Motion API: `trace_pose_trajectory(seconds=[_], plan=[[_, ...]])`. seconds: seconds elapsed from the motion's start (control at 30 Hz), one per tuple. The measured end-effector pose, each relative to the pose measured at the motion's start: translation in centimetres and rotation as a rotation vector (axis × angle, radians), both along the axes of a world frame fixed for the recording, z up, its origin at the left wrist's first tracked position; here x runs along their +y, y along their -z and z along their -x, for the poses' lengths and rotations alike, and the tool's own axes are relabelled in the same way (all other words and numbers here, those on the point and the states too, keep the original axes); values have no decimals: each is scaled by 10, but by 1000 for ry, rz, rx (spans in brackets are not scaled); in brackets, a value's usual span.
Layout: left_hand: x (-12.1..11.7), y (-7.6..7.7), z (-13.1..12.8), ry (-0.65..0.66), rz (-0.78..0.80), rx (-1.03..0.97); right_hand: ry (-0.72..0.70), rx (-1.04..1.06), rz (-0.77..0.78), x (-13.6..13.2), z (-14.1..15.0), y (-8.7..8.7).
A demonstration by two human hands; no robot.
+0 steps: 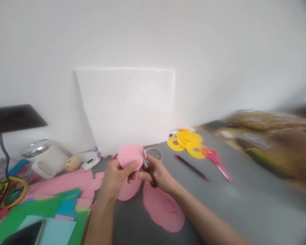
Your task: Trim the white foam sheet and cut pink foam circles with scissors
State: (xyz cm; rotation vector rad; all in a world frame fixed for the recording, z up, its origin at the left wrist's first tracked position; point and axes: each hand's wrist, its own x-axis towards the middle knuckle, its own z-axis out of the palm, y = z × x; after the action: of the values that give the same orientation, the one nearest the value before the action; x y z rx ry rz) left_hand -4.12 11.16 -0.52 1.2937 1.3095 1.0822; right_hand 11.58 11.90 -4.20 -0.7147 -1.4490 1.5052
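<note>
Between thumb and fingers my left hand (121, 175) grips a pink paper circle (130, 154), raised above the table. My right hand (156, 173) is closed around a pair of dark-handled scissors (147, 168), whose blades meet the circle's right edge. Below the hands, another pink disc (129, 190) shows partly behind my left wrist. Several overlapping pink paper circles (164, 207) lie on the grey table beneath my right forearm. Just behind my right hand sits a clear ring-shaped object (155, 153).
Yellow paper rings (186, 141), pink scissors (216, 161) and a black-and-red pencil (192, 167) lie to the right. A white board (130, 109) leans on the wall. Leftward are a white mug (49, 158), coloured paper sheets (40, 207) and a phone (25, 234).
</note>
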Motion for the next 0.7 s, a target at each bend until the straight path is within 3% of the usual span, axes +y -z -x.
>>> trace_pose_trajectory(seconds=[0.33, 0.7], plan=[[-3, -6, -1, -9, 5, 25, -39, 60, 80, -3, 2, 1], [-2, -1, -1, -28, -13, 5, -72, 107, 126, -5, 1, -7]])
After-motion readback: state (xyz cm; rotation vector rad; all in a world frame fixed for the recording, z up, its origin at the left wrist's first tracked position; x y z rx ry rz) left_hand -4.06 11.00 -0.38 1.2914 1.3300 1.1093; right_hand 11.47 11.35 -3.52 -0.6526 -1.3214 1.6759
